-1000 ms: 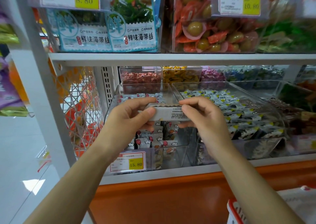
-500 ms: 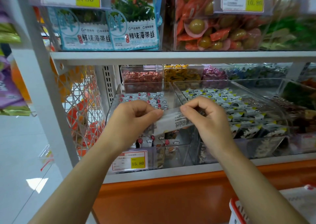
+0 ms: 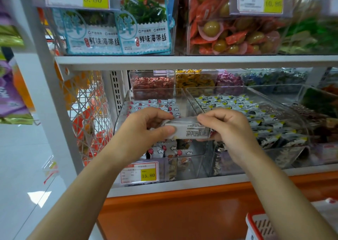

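The snack packet [image 3: 190, 129] lay crosswise, long axis running left to right, with the left hand [image 3: 144, 130] pinching one end and the right hand [image 3: 225, 128] the other, equally near, above the clear bin [image 3: 193, 163] at the shelf's [image 3: 182, 187] front left corner.

The left forearm [image 3: 87, 190] and right forearm [image 3: 285, 190] are showing bare, uncovered from the view's lower edge up to the wrists. The left hand [image 3: 144, 128] and right hand [image 3: 226, 128] are likewise showing bare, the fingers plain.
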A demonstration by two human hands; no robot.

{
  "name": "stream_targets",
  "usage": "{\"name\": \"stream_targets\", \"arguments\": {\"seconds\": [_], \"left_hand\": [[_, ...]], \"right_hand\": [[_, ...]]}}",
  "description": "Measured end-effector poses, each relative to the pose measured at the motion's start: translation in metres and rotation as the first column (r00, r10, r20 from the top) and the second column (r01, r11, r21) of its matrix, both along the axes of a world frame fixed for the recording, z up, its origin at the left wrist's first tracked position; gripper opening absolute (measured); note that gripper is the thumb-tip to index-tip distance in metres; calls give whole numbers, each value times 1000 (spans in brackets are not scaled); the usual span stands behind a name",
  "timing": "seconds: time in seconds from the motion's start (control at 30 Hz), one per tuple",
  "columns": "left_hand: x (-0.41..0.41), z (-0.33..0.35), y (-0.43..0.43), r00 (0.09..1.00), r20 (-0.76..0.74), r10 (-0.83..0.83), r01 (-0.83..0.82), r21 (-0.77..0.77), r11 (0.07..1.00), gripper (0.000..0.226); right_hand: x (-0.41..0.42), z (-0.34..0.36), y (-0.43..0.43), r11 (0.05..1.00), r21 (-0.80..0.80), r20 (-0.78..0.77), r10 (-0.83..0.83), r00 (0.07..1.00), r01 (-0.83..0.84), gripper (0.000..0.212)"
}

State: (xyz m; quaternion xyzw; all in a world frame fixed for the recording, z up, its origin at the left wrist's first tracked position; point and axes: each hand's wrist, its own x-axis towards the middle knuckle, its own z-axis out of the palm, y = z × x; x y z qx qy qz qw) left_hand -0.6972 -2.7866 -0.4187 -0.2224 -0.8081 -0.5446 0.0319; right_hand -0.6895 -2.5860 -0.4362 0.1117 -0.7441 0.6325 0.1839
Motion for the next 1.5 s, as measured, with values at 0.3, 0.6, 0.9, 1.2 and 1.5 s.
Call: {"name": "stream_targets", "arguments": {"seconds": [0.3,0.6,0.9,1.2,1.5], "left_hand": [[1,-2,5,999,-27,-34,35,2,999,15],[-12,-14,19,991,-20,134,-132,102,986,28],[-23,-31,29,961,-268,-68,-136,-674,726,18],[-48,-35,34,933,-356,54,-267,-584,767,17],[-47,-33,29,932,-356,62,-232,-457,859,16]], "right_hand": [[-2,-2,16,962,-191,147,225,963,-195,19],[1,-4,15,996,-86,-72,-17,997,11,29],[1,-5,28,974,-106,-129,-213,969,200,11],[4,-4,-1,776,551,-314,-148,938,307,27],[-3,-23,-27,342,906,-240,-69,968,249,32]]}}
